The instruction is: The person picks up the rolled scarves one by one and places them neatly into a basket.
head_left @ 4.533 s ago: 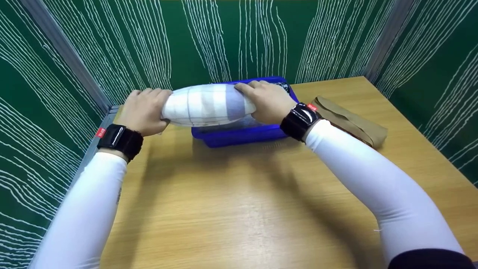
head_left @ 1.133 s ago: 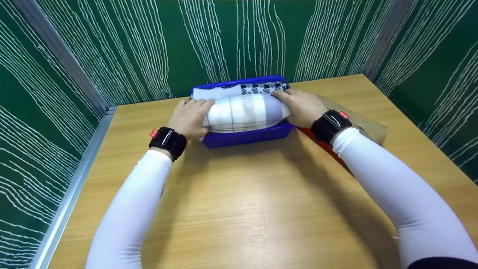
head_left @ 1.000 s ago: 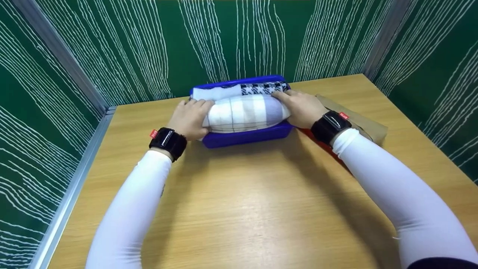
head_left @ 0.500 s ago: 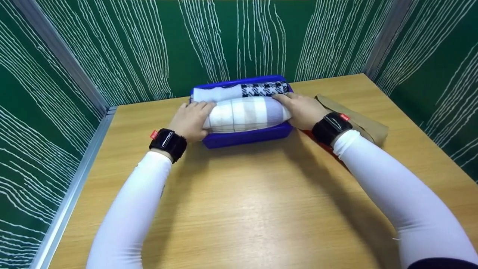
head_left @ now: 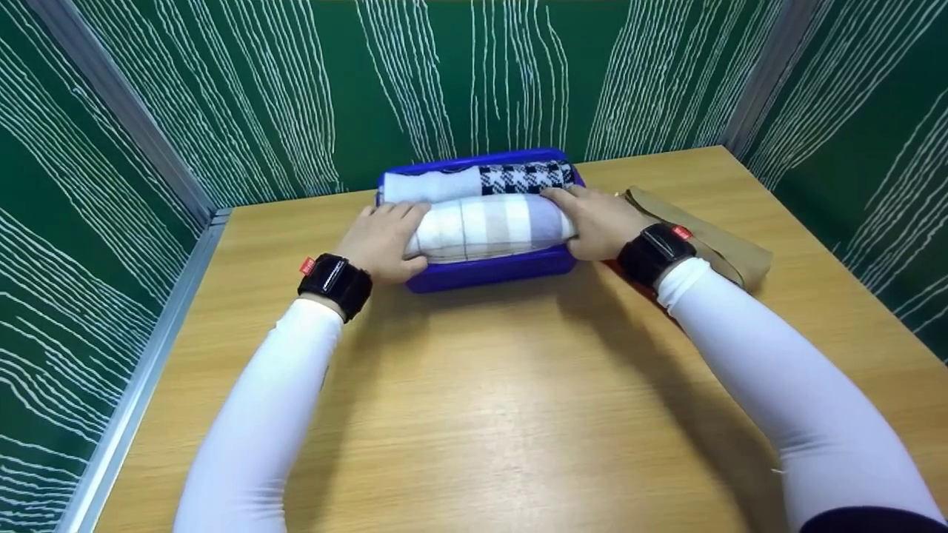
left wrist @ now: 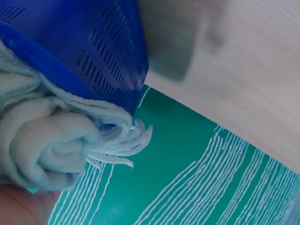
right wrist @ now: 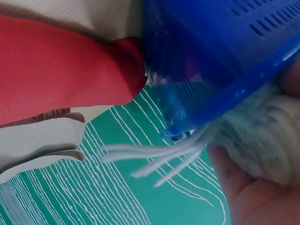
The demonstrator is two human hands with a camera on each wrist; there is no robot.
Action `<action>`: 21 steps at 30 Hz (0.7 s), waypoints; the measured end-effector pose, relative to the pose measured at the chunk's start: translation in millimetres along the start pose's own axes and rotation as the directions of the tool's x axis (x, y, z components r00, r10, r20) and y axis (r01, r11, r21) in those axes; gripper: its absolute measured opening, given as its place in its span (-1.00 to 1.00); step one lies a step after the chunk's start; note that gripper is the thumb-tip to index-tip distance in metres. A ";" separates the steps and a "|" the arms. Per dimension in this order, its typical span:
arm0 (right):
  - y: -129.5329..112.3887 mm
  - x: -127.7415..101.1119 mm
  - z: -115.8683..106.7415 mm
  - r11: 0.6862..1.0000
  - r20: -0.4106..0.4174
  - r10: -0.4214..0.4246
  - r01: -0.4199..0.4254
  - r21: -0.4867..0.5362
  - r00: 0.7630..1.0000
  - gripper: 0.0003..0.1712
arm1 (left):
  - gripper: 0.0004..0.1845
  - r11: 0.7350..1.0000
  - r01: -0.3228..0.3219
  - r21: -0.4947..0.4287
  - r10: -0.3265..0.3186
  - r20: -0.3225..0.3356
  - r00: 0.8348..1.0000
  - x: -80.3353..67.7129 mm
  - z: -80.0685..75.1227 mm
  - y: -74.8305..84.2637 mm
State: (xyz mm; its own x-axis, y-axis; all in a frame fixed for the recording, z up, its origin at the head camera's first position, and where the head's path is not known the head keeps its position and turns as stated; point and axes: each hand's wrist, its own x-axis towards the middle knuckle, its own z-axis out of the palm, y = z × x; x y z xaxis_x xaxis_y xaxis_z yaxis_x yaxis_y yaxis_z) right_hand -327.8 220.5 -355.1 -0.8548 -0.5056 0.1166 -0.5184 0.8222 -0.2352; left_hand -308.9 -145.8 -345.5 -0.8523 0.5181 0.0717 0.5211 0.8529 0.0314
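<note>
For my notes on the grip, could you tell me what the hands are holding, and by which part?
Both hold the rolled scarf in the basket: left hand at its left end, right hand at its right end.

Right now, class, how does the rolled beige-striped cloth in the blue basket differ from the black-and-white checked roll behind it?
The rolled beige-striped cloth has pale broad stripes; the black-and-white checked roll is dark and finely patterned. The striped one is longer, nearer the person, and held at both ends; the checked one lies untouched. Both are rolled and lie lengthwise in the blue plastic basket.

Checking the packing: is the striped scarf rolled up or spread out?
Rolled up: the striped scarf is a tight cylinder lying in the blue basket.
</note>
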 end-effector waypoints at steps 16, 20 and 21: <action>4.4 -1.4 12.7 1.000 -0.031 -0.010 0.010 0.001 0.999 0.05 | -0.11 0.999 0.030 0.019 -0.028 -0.079 0.996 3.5 16.4 3.9; 5.6 -1.3 16.3 1.000 -0.049 0.001 -0.001 0.000 0.999 0.00 | -0.12 0.999 0.031 0.028 -0.028 -0.095 0.995 3.5 16.2 5.4; 5.9 -0.9 16.7 1.000 -0.053 0.002 -0.002 0.001 0.999 -0.01 | -0.13 0.999 0.031 0.029 -0.028 -0.098 0.995 3.3 15.8 5.6</action>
State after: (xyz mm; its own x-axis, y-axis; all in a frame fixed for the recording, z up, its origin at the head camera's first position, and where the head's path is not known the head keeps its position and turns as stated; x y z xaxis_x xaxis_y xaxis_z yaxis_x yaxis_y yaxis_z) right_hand -329.6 221.5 -372.7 -0.8561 -0.4892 0.1666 -0.5163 0.8230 -0.2368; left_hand -309.5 -138.3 -360.8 -0.8582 0.4852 0.1678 0.4929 0.8701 0.0049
